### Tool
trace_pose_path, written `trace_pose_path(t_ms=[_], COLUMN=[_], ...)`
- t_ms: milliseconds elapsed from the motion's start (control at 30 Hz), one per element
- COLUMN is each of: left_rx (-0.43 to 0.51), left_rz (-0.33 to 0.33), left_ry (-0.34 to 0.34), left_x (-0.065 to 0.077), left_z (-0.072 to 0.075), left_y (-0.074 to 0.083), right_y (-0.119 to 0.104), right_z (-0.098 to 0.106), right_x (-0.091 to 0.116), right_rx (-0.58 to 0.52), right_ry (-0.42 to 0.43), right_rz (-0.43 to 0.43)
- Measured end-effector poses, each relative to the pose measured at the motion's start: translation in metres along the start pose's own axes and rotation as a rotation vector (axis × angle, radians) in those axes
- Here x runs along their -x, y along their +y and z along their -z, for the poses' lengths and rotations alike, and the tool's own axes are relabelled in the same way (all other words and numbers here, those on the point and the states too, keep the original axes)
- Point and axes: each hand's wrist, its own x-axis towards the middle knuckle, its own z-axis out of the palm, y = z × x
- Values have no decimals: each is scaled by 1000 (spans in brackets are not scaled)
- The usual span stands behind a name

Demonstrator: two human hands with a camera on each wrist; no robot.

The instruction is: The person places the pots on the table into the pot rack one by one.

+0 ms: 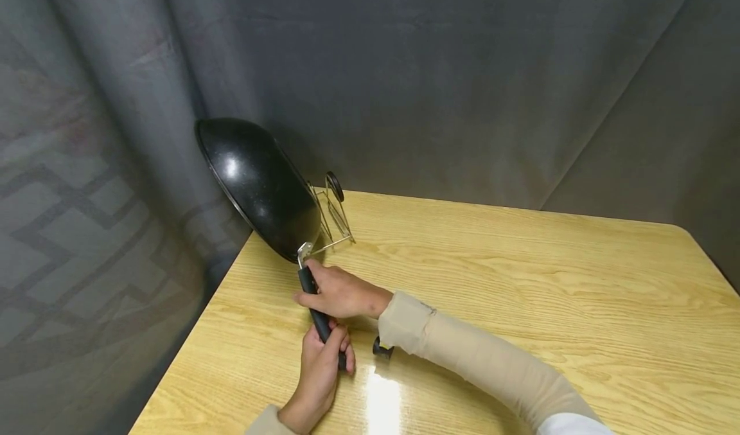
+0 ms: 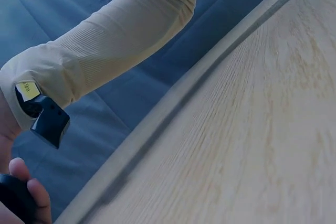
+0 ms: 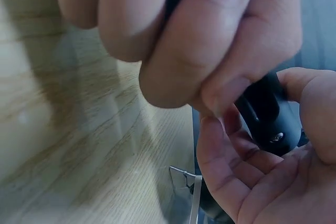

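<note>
A black wok (image 1: 257, 187) is tilted up on its side at the far left, its rounded outside turned toward me. My right hand (image 1: 347, 290) grips its black handle (image 1: 321, 322) close to the metal bracket. Lower down, my left hand (image 1: 324, 358) has its fingers curled round the handle's end. A thin wire frame (image 1: 340, 220) with a round black piece (image 1: 334, 186) stands out from the wok's underside. Seen from the right wrist, curled fingers fill the top, and the handle (image 3: 268, 114) with a screw shows behind them. The wok's inside is hidden.
The wooden table (image 1: 491, 281) reaches far to the right. A grey curtain (image 1: 433, 88) hangs behind it and along the left side, close to the wok's rim. A black camera mount (image 1: 381, 347) sits under the right sleeve (image 1: 480, 351).
</note>
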Motion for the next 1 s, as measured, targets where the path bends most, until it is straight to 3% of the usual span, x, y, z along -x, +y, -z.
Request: trace_pose_path(t_ms=[233,567,867,1000], left_rx=[-67,-125,-160,-206], left_rz=[3,-48,36,28], left_ry=[-51,-109,-151,-167], left_x=[0,1,-3,-3], left_z=[7,17,27,33], left_y=[1,4,13,17], right_y=[4,8,13,15], right_z=[1,3,5,4], right_x=[3,1,-1,-1], right_rx=[-41,16,77,122], right_ry=[-21,-27,-29,-26], right_rz=[23,46,47,62])
